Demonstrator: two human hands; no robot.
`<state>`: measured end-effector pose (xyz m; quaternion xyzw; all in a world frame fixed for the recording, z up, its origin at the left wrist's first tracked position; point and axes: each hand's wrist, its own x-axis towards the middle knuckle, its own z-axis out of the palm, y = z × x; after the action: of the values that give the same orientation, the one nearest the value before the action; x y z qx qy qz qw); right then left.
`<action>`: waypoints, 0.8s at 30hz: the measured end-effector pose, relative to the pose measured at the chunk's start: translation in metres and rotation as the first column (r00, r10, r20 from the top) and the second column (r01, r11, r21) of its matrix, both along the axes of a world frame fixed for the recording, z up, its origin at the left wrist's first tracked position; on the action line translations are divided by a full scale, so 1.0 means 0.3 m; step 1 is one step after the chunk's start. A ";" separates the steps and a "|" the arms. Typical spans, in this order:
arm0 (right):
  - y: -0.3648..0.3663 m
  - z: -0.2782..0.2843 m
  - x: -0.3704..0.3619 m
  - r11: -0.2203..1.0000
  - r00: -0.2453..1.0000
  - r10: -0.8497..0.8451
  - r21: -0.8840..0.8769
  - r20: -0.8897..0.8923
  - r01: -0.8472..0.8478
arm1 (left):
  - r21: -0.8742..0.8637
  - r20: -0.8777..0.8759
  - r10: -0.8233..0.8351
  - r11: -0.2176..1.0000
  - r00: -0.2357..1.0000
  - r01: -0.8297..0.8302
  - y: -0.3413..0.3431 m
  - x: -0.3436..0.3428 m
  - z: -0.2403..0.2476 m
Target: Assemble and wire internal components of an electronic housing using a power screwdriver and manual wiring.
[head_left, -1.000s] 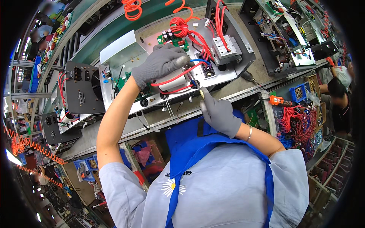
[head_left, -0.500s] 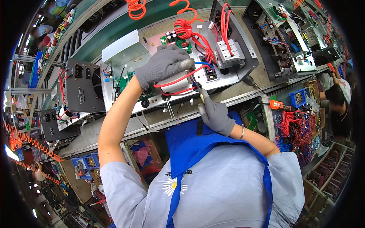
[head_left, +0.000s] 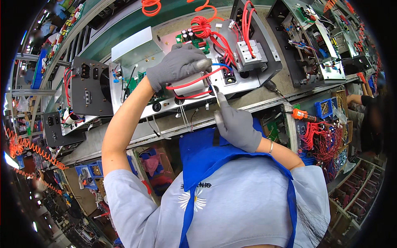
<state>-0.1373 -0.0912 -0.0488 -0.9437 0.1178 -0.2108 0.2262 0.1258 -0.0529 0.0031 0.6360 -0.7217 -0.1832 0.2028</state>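
A gloved left hand (head_left: pixel 178 64) pinches a red wire (head_left: pixel 188 82) on a grey metal chassis (head_left: pixel 136 51), while the gloved right hand (head_left: pixel 237 124) grips a thin metal tool (head_left: pixel 214 91) beside it.

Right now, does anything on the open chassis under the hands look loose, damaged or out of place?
Nothing stands out. The left hand rests on the open metal chassis, pinching a red wire; the right hand holds a thin tool there.

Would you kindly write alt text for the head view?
A person's grey-gloved left hand grips red wires on an open metal chassis, while the gloved right hand holds a thin metal tool to them. Similar chassis line the bench.
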 end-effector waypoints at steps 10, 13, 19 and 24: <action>0.032 0.026 0.010 0.975 0.992 0.003 0.219 0.124 -0.030 | 0.070 -0.046 0.048 0.997 0.998 -0.045 0.025 0.011 -0.008; 0.037 0.027 -0.008 0.973 0.994 -0.043 0.231 0.099 0.019 | -0.011 -0.132 0.063 0.998 0.989 -0.065 0.015 -0.009 -0.042; 0.005 0.134 0.017 0.962 0.999 -0.042 0.267 -0.031 0.049 | -0.053 -0.129 0.168 0.983 0.977 -0.176 0.006 -0.024 -0.084; 0.032 0.183 0.009 0.964 0.981 -0.099 0.230 -0.168 0.136 | -0.006 -0.097 0.070 0.997 0.993 -0.071 -0.016 -0.016 -0.067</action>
<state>-0.1346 -0.0815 0.0062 -0.9142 0.2156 -0.1342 0.3159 0.1210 -0.0577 -0.0168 0.6504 -0.6889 -0.2033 0.2469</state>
